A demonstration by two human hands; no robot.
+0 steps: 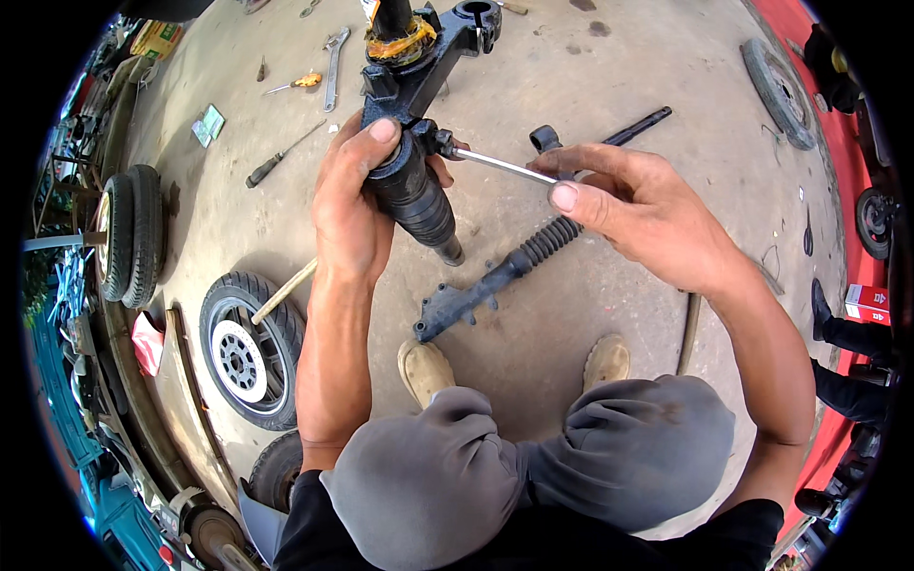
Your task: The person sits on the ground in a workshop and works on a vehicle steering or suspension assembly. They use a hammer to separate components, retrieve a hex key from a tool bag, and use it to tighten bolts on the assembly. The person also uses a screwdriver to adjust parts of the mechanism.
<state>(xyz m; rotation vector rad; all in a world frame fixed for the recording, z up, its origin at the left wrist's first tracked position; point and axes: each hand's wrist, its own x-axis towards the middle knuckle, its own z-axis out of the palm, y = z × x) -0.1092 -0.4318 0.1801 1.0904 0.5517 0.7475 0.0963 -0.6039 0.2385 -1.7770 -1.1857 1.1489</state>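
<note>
My left hand [357, 190] is wrapped round a black motorcycle fork leg [419, 205] just under its clamp, thumb on top. The leg has a ribbed rubber boot. The black fork clamp [419, 95] above it carries a stem smeared with yellow grease [405, 46]. Between the thumb and fingers of my right hand [628, 200] is a slim silver wrench [505, 166]. Its far end meets the bolt [442, 143] at the clamp's side; my palm side hides the other end. A second fork leg [466, 305] with a ribbed boot lies on the ground beneath my hands.
A screwdriver [283, 155], an adjustable wrench [333, 68] and a yellow-handled screwdriver [303, 81] lie ahead on the concrete. To the left are a wheel with a brake disc [238, 362] and stacked tyres [143, 233]. Another tyred wheel [779, 93] is at far right, near red matting.
</note>
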